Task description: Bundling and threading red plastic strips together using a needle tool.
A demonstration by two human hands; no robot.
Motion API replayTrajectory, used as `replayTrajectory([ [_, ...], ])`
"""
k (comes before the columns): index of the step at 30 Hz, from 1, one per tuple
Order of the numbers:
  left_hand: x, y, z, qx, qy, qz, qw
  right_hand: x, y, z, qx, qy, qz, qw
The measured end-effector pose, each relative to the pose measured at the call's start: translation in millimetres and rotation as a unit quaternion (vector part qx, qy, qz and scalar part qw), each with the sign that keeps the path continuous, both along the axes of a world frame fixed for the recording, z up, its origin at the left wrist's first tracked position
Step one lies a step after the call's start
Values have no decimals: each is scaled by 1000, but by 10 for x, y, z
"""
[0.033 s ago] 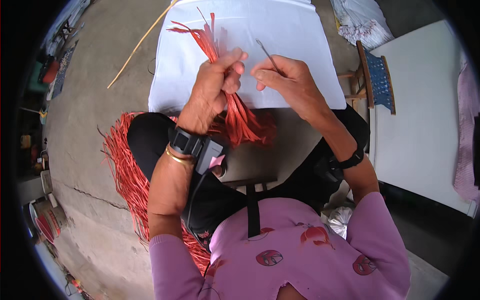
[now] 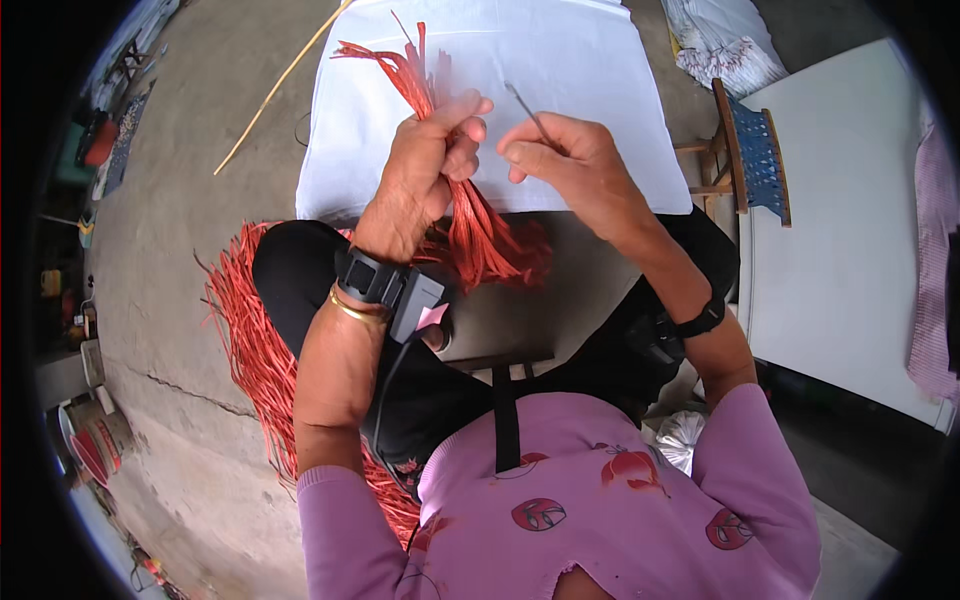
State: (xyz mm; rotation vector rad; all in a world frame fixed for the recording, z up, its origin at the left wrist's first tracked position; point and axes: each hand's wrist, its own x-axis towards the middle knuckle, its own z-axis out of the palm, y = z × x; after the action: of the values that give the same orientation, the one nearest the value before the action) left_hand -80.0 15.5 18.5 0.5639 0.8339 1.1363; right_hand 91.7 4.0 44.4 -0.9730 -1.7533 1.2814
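Note:
My left hand point(image 2: 425, 155) is closed around a bundle of red raffia-like strands point(image 2: 480, 240). The short ends fan out above the fist, and the longer ends hang below it, past the near edge of a white cloth-covered surface point(image 2: 590, 60). To the right, my right hand point(image 2: 585, 170) pinches a thin metal needle-like tool point(image 2: 524, 107). Its narrow tip points up and to the left; whether it ends in an eye or a hook is too small to tell. A small gap separates the two hands, and the tool does not touch the strands.
A large heap of red strands point(image 2: 255, 320) lies beside my left leg. On the floor at the upper left is a thin cane stick point(image 2: 280, 85). A wooden stool with blue webbing point(image 2: 760, 160) and a big white panel point(image 2: 845, 260) stand to the right.
My right hand and the metal tool have shifted very slightly to the left, the tip a little lower. My left hand keeps its grip on the strands.

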Motion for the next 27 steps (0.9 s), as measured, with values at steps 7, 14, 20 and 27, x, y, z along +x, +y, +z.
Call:
replayTrajectory([
  [7,-25,-20,-78,8,-7,54,998,41,-348,-222,-93,-56,-15,994],
  [14,-81,-13,-172,22,-2,85,996,-133,-642,-372,-63,-101,-22,993],
  [20,-54,34,-182,20,-13,71,997,-223,-602,-472,46,-125,-77,988],
  [27,-259,69,-139,-4,-16,166,986,212,-627,-655,30,-223,-1,974],
])
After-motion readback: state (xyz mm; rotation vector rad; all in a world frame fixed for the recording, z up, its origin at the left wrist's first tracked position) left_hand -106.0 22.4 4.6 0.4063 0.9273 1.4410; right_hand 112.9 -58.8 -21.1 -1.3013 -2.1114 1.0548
